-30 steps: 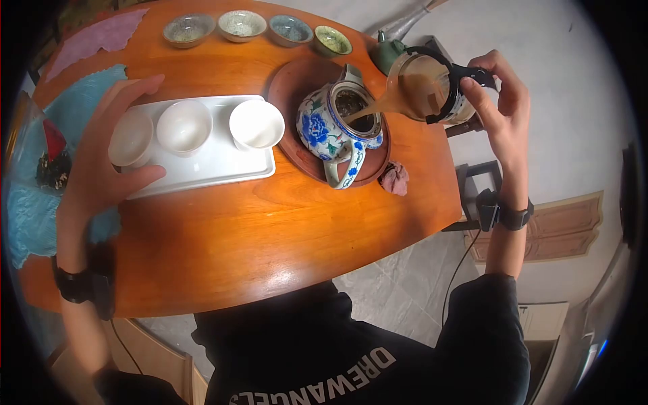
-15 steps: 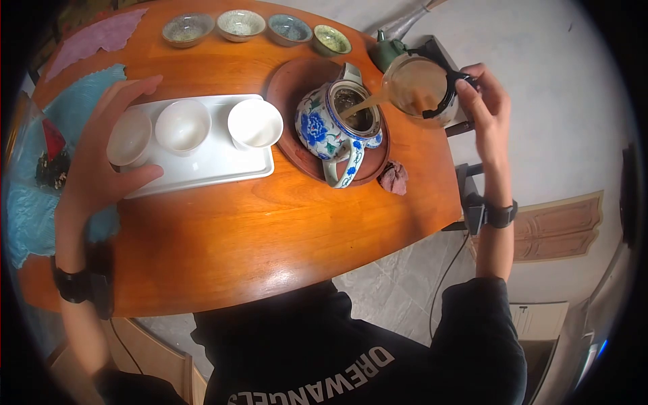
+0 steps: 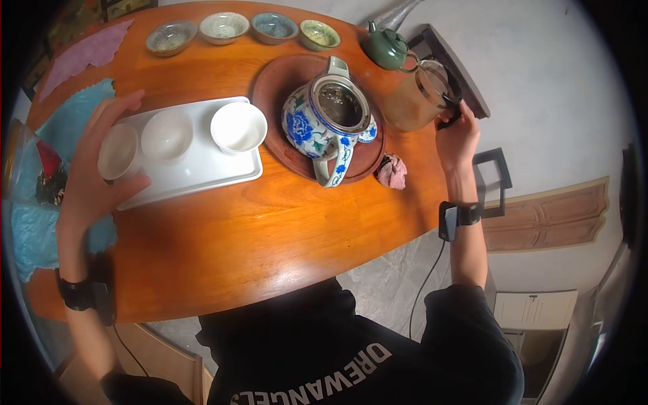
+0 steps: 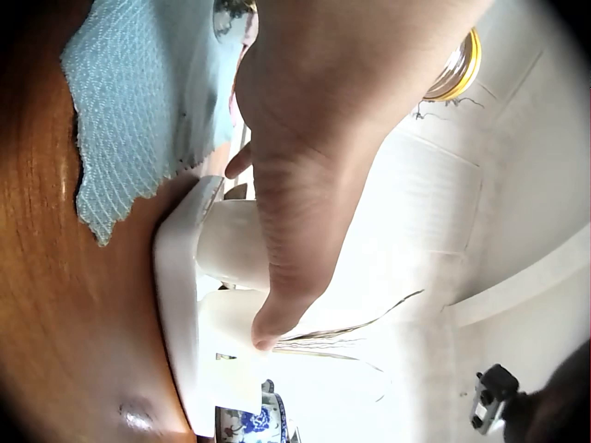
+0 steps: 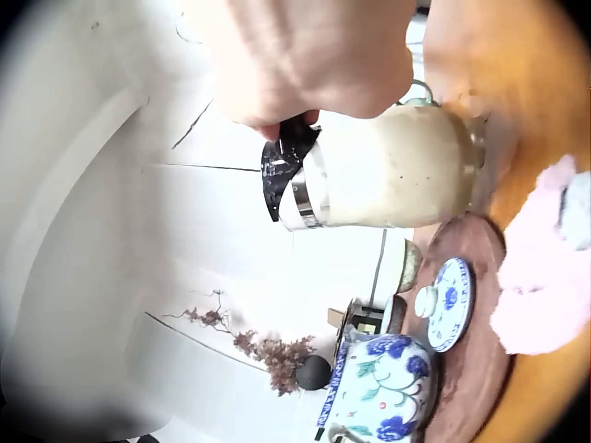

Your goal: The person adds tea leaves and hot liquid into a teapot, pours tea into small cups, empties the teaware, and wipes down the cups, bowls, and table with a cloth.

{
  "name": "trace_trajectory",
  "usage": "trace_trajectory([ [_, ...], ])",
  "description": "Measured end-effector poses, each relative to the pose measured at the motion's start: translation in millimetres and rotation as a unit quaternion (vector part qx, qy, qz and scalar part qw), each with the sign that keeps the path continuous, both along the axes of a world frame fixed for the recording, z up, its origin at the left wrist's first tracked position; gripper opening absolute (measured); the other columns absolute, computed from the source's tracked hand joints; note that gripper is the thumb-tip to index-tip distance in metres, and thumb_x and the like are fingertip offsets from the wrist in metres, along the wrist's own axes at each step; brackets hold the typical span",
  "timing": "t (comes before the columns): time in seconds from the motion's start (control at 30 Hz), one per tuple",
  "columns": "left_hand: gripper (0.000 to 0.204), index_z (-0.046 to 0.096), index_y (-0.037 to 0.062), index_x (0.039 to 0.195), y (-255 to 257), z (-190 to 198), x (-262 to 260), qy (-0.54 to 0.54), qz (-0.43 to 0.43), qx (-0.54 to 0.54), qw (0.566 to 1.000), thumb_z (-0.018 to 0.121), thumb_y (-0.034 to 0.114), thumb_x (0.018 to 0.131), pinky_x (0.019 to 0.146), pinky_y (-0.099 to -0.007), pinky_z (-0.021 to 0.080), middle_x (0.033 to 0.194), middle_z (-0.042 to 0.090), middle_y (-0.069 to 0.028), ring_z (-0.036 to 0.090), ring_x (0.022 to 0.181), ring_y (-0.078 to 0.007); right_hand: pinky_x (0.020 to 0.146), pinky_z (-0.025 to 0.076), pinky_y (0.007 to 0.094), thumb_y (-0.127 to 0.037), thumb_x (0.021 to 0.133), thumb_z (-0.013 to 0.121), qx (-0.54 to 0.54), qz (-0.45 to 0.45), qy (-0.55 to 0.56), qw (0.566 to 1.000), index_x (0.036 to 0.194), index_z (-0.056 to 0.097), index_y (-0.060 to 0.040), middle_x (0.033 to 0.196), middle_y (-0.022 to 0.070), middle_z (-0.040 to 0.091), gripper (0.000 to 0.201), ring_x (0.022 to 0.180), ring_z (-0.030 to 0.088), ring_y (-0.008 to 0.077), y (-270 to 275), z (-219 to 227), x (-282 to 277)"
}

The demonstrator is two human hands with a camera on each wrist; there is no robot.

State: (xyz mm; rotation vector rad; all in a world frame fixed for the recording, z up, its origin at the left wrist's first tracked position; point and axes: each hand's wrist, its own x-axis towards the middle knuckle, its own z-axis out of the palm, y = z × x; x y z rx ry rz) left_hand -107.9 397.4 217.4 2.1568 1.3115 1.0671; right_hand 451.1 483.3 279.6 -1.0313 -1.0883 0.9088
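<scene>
In the head view my right hand (image 3: 460, 138) grips the black handle of a glass pitcher (image 3: 408, 104) of milky brown liquid. The pitcher stands upright low over the table's right edge. My left hand (image 3: 91, 169) has its fingers and thumb spread apart around the left white cup (image 3: 116, 152) on a white tray (image 3: 192, 174). Two more white cups, a middle one (image 3: 167, 135) and a right one (image 3: 237, 128), share that tray. Between the hands, a blue-flowered teapot (image 3: 302, 125), lidless with dark contents, sits on a round brown tray (image 3: 270, 77). Its lid (image 5: 451, 306) lies beside it.
Behind the pitcher stands a small green teapot (image 3: 386, 48). Several glazed bowls line the far edge, among them a blue-grey bowl (image 3: 275, 27). A crumpled pink cloth (image 3: 391, 172) lies right of the brown tray. A blue cloth (image 3: 64, 128) spreads under the left arm.
The stream from the pitcher into the blue-flowered teapot has stopped. My right hand has tipped the pitcher back upright and brought it down towards the table. The left hand keeps its place by the cup.
</scene>
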Motion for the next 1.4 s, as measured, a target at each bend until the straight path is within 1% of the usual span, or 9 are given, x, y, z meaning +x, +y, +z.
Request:
trace_trajectory([
  [0.17, 0.092, 0.052, 0.0091, 0.148, 0.4, 0.7, -1.0, 0.002, 0.004, -0.031, 1.0, 0.082, 0.012, 0.061, 0.114, -0.0389, 0.039, 0.135, 0.056, -0.0104, 0.054, 0.13, -0.0278, 0.07, 0.032, 0.0275, -0.03, 0.099, 0.06, 0.003, -0.061, -0.052, 0.997, 0.101, 0.062, -0.0121, 0.079, -0.0051, 0.05, 0.018, 0.074, 0.043, 0.0092, -0.7, -31.6, 18.5],
  [0.5, 0.095, 0.054, 0.0128, 0.146, -2.7, 3.2, 5.5, 0.005, 0.032, -0.048, 0.998, 0.077, -0.006, 0.056, 0.113, -0.038, 0.042, 0.129, 0.06, -0.0098, 0.057, 0.127, -0.0288, 0.078, 0.038, 0.0317, -0.028, 0.1, 0.061, -0.046, -0.074, 0.107, 0.99, 0.102, 0.06, -0.0145, 0.082, -0.0042, 0.055, 0.013, 0.076, 0.047, 0.0114, -15.2, -41.1, 14.5],
  [0.6, 0.098, 0.051, 0.0123, 0.151, -2.5, 2.9, 0.2, 0.012, 0.022, -0.073, 0.997, 0.073, -0.008, 0.058, 0.12, -0.0412, 0.036, 0.137, 0.058, -0.0082, 0.054, 0.134, -0.0266, 0.089, 0.044, 0.0367, -0.018, 0.102, 0.06, 0.107, -0.278, -0.032, 0.954, 0.108, 0.061, -0.0094, 0.091, -0.0015, 0.059, 0.011, 0.088, 0.057, 0.0155, -22.1, -38.8, -8.1],
  [0.67, 0.097, 0.051, 0.0119, 0.151, -1.8, 1.7, -2.6, 0.014, 0.022, -0.063, 0.998, 0.072, -0.008, 0.058, 0.12, -0.0414, 0.036, 0.136, 0.058, -0.0085, 0.054, 0.134, -0.0268, 0.094, 0.049, 0.0401, -0.007, 0.098, 0.063, 0.352, -0.24, -0.401, 0.811, 0.112, 0.063, -0.0036, 0.105, 0.0063, 0.062, 0.015, 0.101, 0.062, 0.0241, -47.3, -13.5, -49.2],
  [0.73, 0.097, 0.05, 0.0116, 0.151, -1.5, 2.2, -2.4, 0.021, 0.013, -0.057, 0.998, 0.071, -0.008, 0.058, 0.119, -0.0417, 0.037, 0.136, 0.058, -0.0087, 0.054, 0.134, -0.0271, 0.088, 0.052, 0.04, -0.003, 0.093, 0.067, 0.299, -0.056, -0.626, 0.718, 0.113, 0.067, -0.0017, 0.115, 0.0133, 0.06, 0.02, 0.105, 0.063, 0.0296, -51.5, -7.1, -60.7],
  [0.8, 0.095, 0.05, 0.0104, 0.151, -2.4, 4.1, -0.7, 0.002, 0.019, -0.064, 0.998, 0.069, -0.008, 0.059, 0.119, -0.0417, 0.037, 0.136, 0.058, -0.0096, 0.054, 0.134, -0.028, 0.089, 0.052, 0.0414, -0.005, 0.09, 0.07, 0.132, 0.007, -0.56, 0.818, 0.116, 0.068, -0.0022, 0.113, 0.0166, 0.062, 0.026, 0.103, 0.063, 0.0349, -55.3, -8.6, -104.1],
  [1.0, 0.09, 0.052, 0.008, 0.149, -5.2, 11.4, 3.8, 0.007, 0.034, -0.042, 0.999, 0.068, -0.004, 0.061, 0.118, -0.0425, 0.038, 0.136, 0.058, -0.0114, 0.054, 0.133, -0.0291, 0.08, 0.056, 0.0428, -0.008, 0.09, 0.072, 0.037, 0.06, -0.616, 0.785, 0.115, 0.071, -0.0021, 0.104, 0.0179, 0.063, 0.025, 0.09, 0.067, 0.0352, -29.2, -16.4, -102.5],
  [1.13, 0.088, 0.052, 0.0079, 0.149, -7.6, 14.4, 4.7, 0.017, 0.03, -0.031, 0.999, 0.069, 0.0, 0.062, 0.118, -0.0424, 0.039, 0.137, 0.058, -0.0121, 0.054, 0.133, -0.0295, 0.076, 0.057, 0.0396, -0.003, 0.093, 0.069, 0.118, -0.058, -0.573, 0.809, 0.112, 0.073, -0.0019, 0.102, 0.0155, 0.065, 0.02, 0.086, 0.07, 0.0284, -31.9, 16.0, -114.5],
  [1.4, 0.055, 0.069, 0.007, 0.122, -21.2, 41.1, 15.7, 0.199, 0.027, 0.271, 0.941, 0.066, 0.003, 0.067, 0.112, -0.0581, 0.039, 0.134, 0.062, -0.0146, 0.05, 0.136, -0.0425, 0.089, 0.052, 0.0433, -0.004, 0.09, 0.069, 0.223, 0.068, -0.527, 0.817, 0.11, 0.073, -0.0019, 0.106, 0.0157, 0.065, 0.02, 0.1, 0.062, 0.0362, -40.0, 15.9, -165.0],
])
